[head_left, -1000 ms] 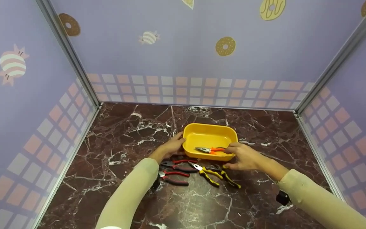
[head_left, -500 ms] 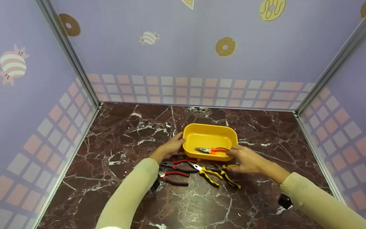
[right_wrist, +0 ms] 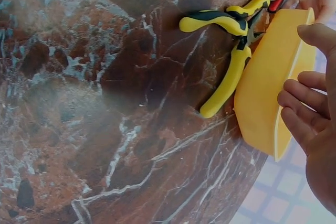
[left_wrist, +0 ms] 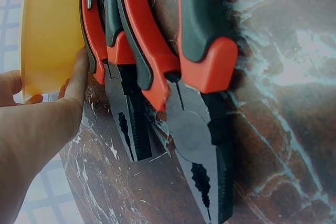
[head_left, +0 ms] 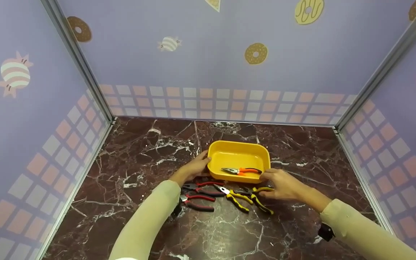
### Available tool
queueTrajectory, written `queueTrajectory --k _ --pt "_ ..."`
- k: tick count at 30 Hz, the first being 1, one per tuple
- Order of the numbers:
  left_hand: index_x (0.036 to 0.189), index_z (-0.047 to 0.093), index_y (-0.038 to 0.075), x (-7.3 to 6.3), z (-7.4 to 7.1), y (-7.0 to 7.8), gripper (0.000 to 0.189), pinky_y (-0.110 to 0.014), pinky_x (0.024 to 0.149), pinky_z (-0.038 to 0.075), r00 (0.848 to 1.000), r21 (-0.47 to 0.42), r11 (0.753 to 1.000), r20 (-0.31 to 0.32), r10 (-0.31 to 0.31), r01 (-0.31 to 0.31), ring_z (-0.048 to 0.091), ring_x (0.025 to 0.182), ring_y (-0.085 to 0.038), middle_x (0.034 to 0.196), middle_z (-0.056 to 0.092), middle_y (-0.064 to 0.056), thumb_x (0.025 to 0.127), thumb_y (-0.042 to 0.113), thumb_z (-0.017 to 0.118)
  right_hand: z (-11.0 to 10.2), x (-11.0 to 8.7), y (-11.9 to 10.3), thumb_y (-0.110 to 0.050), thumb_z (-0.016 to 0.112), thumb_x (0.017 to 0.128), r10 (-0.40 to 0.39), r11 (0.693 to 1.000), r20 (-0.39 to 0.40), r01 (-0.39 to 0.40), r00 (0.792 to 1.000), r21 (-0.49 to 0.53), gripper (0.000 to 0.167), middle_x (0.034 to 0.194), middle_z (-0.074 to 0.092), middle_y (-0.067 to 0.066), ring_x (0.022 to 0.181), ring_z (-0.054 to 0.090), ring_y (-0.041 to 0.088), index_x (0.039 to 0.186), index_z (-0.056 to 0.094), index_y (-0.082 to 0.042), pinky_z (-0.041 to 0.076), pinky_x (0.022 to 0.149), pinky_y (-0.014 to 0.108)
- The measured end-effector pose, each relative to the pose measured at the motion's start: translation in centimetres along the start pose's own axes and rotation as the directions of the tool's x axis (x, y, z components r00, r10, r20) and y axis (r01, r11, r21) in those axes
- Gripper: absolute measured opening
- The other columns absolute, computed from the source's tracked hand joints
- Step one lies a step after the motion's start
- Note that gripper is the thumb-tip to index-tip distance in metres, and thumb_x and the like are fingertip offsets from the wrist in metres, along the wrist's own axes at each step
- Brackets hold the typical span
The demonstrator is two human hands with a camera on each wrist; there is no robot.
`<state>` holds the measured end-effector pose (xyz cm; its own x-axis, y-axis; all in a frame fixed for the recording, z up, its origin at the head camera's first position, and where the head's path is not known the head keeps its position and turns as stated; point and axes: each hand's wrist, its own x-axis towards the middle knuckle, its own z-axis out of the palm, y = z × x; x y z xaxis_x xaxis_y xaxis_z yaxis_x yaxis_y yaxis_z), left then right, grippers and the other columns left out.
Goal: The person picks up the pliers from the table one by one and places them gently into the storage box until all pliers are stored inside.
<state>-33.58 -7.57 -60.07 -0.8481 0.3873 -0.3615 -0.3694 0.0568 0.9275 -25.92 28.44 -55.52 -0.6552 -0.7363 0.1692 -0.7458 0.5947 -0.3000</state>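
A yellow plastic box (head_left: 238, 159) stands in the middle of the marble-patterned surface. Inside it lie long-nose pliers with orange and black handles (head_left: 242, 170). My left hand (head_left: 196, 166) holds the box at its left end, thumb at the rim and fingers along the outer wall. At the right front corner, my right hand (head_left: 282, 184) has its fingers relaxed and spread around the rim, with nothing between them. Near that hand lie pliers with yellow and black handles (right_wrist: 231, 77). Two pairs of red and black pliers (left_wrist: 191, 119) lie by my left wrist.
Another pair of yellow and black pliers (head_left: 235, 198) lies in front of the box, between the red pairs and the rightmost pair. Lilac printed walls (head_left: 200, 65) close off the back and both sides, joined by metal corner strips (head_left: 79, 65).
My right hand has let go of the orange-handled pliers and drawn back slightly toward the right and front. The pliers stay in the box. My left hand keeps its place.
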Motion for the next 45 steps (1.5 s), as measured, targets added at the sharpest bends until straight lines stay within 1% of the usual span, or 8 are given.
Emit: queueTrajectory --k 5,14,21,24,29,37,40,45 --pt "0.17 0.019 0.014 -0.1 0.0 0.0 0.055 -0.055 0.107 0.055 1.0 0.009 1.0 -0.005 -0.002 0.002 0.059 0.131 -0.04 0.16 0.04 -0.024 0.117 0.017 0.035 0.4 -0.4 0.1 -0.037 0.086 0.088 0.025 1.0 0.039 -0.025 0.999 -0.003 0.04 0.109 0.074 0.006 0.096 0.071 0.024 0.115 0.077 -0.008 0.063 0.081 0.044" --pt "0.17 0.019 0.013 -0.2 0.0 0.1 0.055 -0.054 0.106 0.056 1.0 0.014 1.0 0.007 -0.001 0.001 0.06 0.13 -0.04 0.158 0.042 -0.025 0.117 0.018 0.036 1.6 -1.1 0.4 -0.035 0.087 0.086 0.027 1.0 0.037 -0.026 0.999 -0.009 0.046 0.115 0.075 0.009 0.105 0.072 0.028 0.119 0.078 -0.004 0.062 0.091 0.049" --pt "0.17 0.018 0.015 0.0 0.0 0.0 0.056 -0.054 0.107 0.055 1.0 0.0 1.0 0.008 -0.008 0.008 0.058 0.133 -0.041 0.162 0.038 -0.023 0.117 0.018 0.035 2.4 -1.5 0.3 -0.039 0.086 0.086 0.048 0.999 0.056 -0.046 0.997 -0.026 0.048 0.116 0.073 0.008 0.107 0.07 0.029 0.118 0.077 -0.006 0.061 0.092 0.05" --pt "0.17 0.018 0.015 0.0 0.0 0.0 0.056 -0.054 0.107 0.055 1.0 -0.002 1.0 0.005 -0.009 0.009 0.057 0.134 -0.041 0.162 0.038 -0.023 0.117 0.018 0.035 2.8 -1.7 0.2 -0.043 0.086 0.086 0.058 0.998 0.065 -0.056 0.996 -0.038 0.052 0.119 0.072 0.009 0.111 0.069 0.032 0.121 0.076 -0.005 0.061 0.093 0.051" --pt "0.17 0.019 0.015 0.0 0.0 -0.1 0.056 -0.053 0.107 0.056 1.0 0.002 1.0 0.0 -0.007 0.007 0.058 0.133 -0.04 0.162 0.039 -0.023 0.117 0.019 0.035 3.3 -1.8 0.1 -0.046 0.088 0.083 0.067 0.996 0.053 -0.063 0.996 -0.065 0.06 0.122 0.07 0.014 0.114 0.068 0.034 0.123 0.074 -0.004 0.06 0.095 0.052" --pt "0.17 0.019 0.015 -0.1 -0.1 -0.2 0.055 -0.053 0.107 0.055 1.0 0.001 1.0 -0.006 -0.004 0.004 0.058 0.133 -0.039 0.162 0.039 -0.023 0.117 0.019 0.035 4.1 -1.8 -0.1 -0.049 0.092 0.079 0.114 0.991 0.088 -0.107 0.99 -0.079 0.07 0.131 0.065 0.015 0.121 0.064 0.034 0.129 0.071 -0.004 0.059 0.098 0.053" --pt "0.17 0.018 0.015 0.0 0.0 -0.2 0.056 -0.053 0.107 0.056 1.0 -0.006 1.0 -0.004 -0.009 0.009 0.058 0.133 -0.039 0.163 0.038 -0.023 0.117 0.019 0.035 4.3 -2.0 -0.2 -0.051 0.093 0.077 0.12 0.989 0.081 -0.112 0.989 -0.097 0.075 0.131 0.064 0.015 0.12 0.063 0.033 0.131 0.07 -0.003 0.059 0.096 0.053" --pt "0.17 0.018 0.014 -0.1 0.0 -0.2 0.056 -0.054 0.107 0.055 1.0 0.005 1.0 0.002 0.004 -0.004 0.057 0.135 -0.04 0.162 0.039 -0.024 0.117 0.02 0.036 4.8 -2.2 -0.2 -0.057 0.095 0.073 0.105 0.987 0.047 -0.098 0.993 -0.13 0.083 0.131 0.063 0.015 0.118 0.063 0.032 0.13 0.069 -0.002 0.061 0.092 0.052"
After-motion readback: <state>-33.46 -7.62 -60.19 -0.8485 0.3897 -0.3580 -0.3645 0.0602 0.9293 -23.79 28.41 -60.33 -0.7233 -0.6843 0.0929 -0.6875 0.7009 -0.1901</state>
